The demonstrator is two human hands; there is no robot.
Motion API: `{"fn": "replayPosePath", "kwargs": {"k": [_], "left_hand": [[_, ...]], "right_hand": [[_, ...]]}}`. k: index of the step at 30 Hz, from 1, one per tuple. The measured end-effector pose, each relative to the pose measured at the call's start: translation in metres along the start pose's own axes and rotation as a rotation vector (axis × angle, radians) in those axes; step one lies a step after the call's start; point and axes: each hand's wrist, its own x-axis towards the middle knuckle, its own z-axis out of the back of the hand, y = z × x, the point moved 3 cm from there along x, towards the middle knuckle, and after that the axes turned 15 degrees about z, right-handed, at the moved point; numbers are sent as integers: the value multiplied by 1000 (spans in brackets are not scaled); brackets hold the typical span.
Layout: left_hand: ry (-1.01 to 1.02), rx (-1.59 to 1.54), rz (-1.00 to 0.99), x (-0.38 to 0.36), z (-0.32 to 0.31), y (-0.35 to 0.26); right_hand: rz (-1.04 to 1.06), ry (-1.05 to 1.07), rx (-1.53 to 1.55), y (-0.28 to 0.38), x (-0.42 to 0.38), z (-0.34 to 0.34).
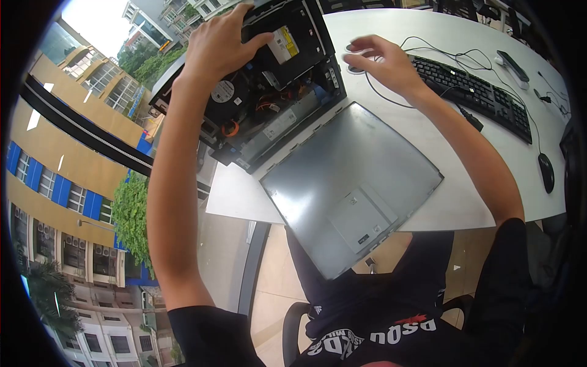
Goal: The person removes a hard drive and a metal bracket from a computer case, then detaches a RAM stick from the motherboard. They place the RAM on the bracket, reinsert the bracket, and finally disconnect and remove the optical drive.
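An opened desktop computer case (287, 122) stands on the table with its inside facing me. In it show a round fan (222, 92), a labelled drive (285, 45), an orange cable loop (230, 128) and other wiring. My left hand (219, 46) is closed over the case's upper edge, its thumb beside the drive. To the right of the case, my right hand (385, 64) hovers with thumb and fingers curled together; anything between the fingertips is too small to make out. Below that hand sits a small round object (354, 68). A metal side panel (354, 177) lies flat, its corner overhanging the table's front edge.
A black keyboard (477, 98) lies at the right, with a mouse (546, 173) and loose cables (471, 55) around it. Farther back is a dark bar-shaped device (513, 66). The white table (238, 196) ends close to my lap, with a window to the left.
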Motion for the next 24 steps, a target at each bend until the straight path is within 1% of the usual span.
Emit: {"fn": "replayPosePath", "kwargs": {"k": [2, 3, 5, 6, 9, 12, 16, 19, 24], "left_hand": [[-1, 8, 73, -4, 2, -6], [-3, 3, 79, -4, 2, -7], [-4, -7, 91, -3, 3, -8], [26, 11, 119, -2, 4, -8], [-53, 24, 84, -3, 3, -9], [-42, 27, 106, -4, 3, -9], [55, -5, 140, 1, -2, -2], [34, -25, 217, 3, 2, -10], [27, 39, 250, 8, -2, -8]], "right_hand": [[18, -58, -47, -7, 33, -25], [42, -81, -79, -14, 44, -37], [-12, -3, 39, -8, 60, -54], [-39, 39, 99, -7, 66, -60], [-6, 61, 181, -15, 76, -70], [-57, 77, 214, -23, 77, -70], [-30, 57, 203, -27, 77, -71], [-29, 36, 187, -24, 77, -71], [-99, 41, 254, -28, 77, -72]]}}
